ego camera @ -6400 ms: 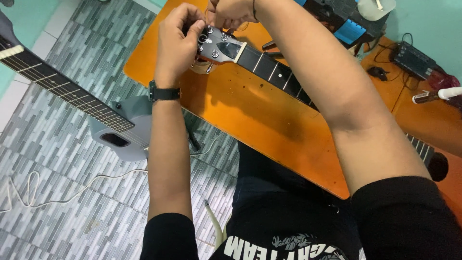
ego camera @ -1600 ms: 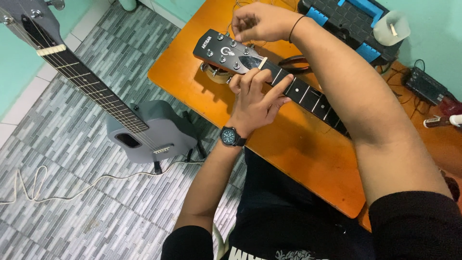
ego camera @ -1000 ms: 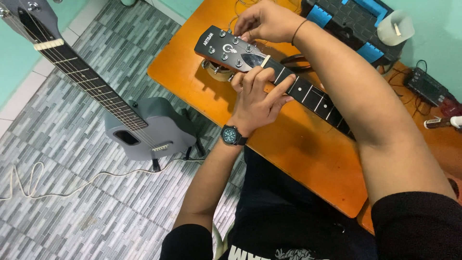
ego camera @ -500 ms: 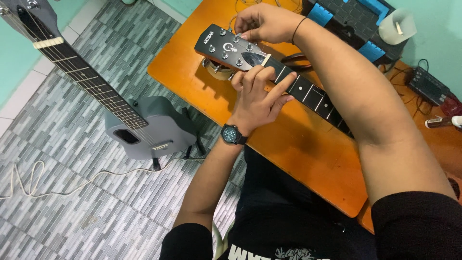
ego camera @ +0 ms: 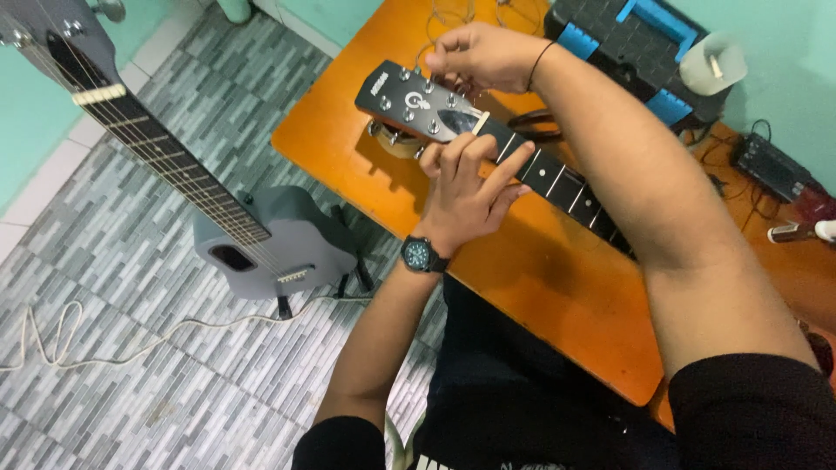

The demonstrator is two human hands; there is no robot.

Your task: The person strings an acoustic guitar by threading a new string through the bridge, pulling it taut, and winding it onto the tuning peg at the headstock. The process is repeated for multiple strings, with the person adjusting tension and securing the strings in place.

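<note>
Place: small guitar repair workshop
Signs: orange workbench (ego camera: 540, 287), black toolbox (ego camera: 627, 43), grey guitar (ego camera: 261, 239) standing on tiled floor (ego camera: 113, 383)
</note>
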